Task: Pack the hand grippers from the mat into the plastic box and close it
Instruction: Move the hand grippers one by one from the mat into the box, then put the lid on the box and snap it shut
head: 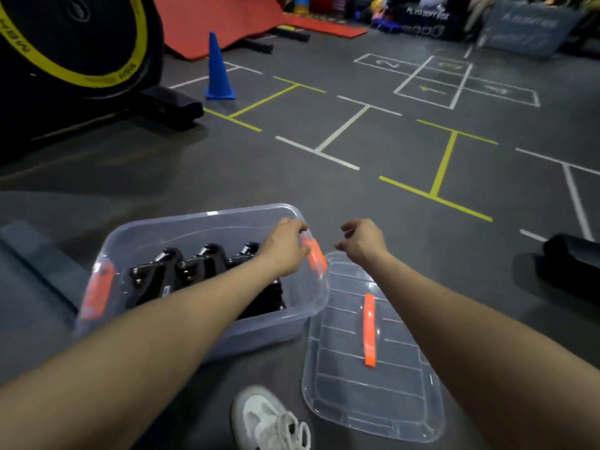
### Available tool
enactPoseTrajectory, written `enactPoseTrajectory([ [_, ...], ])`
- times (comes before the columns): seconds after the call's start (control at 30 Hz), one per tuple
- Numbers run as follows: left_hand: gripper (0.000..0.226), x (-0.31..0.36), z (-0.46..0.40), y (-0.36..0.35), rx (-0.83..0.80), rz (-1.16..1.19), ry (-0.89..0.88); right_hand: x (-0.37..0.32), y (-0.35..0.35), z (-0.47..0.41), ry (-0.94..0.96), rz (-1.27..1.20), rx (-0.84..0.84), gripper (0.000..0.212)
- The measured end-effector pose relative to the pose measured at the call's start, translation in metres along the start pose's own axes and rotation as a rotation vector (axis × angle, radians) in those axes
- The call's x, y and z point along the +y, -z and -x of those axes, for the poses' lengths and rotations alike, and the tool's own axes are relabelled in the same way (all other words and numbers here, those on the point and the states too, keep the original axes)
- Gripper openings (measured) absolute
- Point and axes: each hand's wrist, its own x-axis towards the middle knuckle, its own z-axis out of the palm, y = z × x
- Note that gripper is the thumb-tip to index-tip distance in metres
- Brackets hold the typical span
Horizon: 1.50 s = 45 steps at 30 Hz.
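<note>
Grey gym floor [357, 190] taped in white and yellow lines, blue cone [218, 69] and big black wheel [74, 40] behind; white shoe [266, 417] at the bottom edge. Clear box [201, 228] down near the feet, black grippers [181, 271] lying side by side inside, none seen outside it; orange latch [97, 290] on the left end, another latch [316, 256] on the right end. Lid [373, 384] flat on the floor just right of the box, touching or nearly under its corner, orange strip along its middle. Probably light, thin, springy plastic, slick to the fingers; best taken at both short edges and lowered level. Loaded box likely heavy from the steel springs; better left where it stands. Left hand [287, 246] reaching across the box, fingers curled at the right rim beside the latch, seemingly pinching it. Right hand [362, 241] hovering above the lid's far edge, fingers loosely curled, holding nothing.
</note>
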Motion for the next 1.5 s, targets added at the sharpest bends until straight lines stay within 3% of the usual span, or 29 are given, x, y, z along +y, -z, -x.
enactPoseTrajectory([
  [0.23,0.046,0.044,-0.005,-0.137,-0.267,0.018,-0.065,0.133,0.025,-0.008,-0.268,-0.067,0.049,0.047],
  [0.43,0.055,0.032,-0.003,-0.22,-0.463,-0.043,-0.008,0.223,0.009,-0.015,-0.471,-0.056,0.024,0.047],
  [0.97,0.061,0.004,-0.016,-0.267,-0.526,-0.175,0.066,0.307,-0.022,-0.03,-0.746,0.12,0.126,0.029],
  [1.13,0.066,0.018,-0.023,-0.261,-0.566,-0.209,0.062,0.3,-0.01,-0.024,-0.692,0.146,0.124,0.03],
  [1.3,0.065,0.066,-0.043,-0.243,-0.547,-0.157,0.013,0.276,0.033,-0.032,-0.505,-0.162,0.222,0.007],
  [1.4,0.06,0.107,-0.058,-0.221,-0.426,-0.079,-0.046,0.25,0.066,-0.036,-0.355,-0.317,0.264,0.019],
  [1.5,0.058,0.146,-0.067,-0.183,-0.161,-0.129,-0.238,0.215,0.102,-0.033,-0.221,-0.316,0.299,0.02],
])
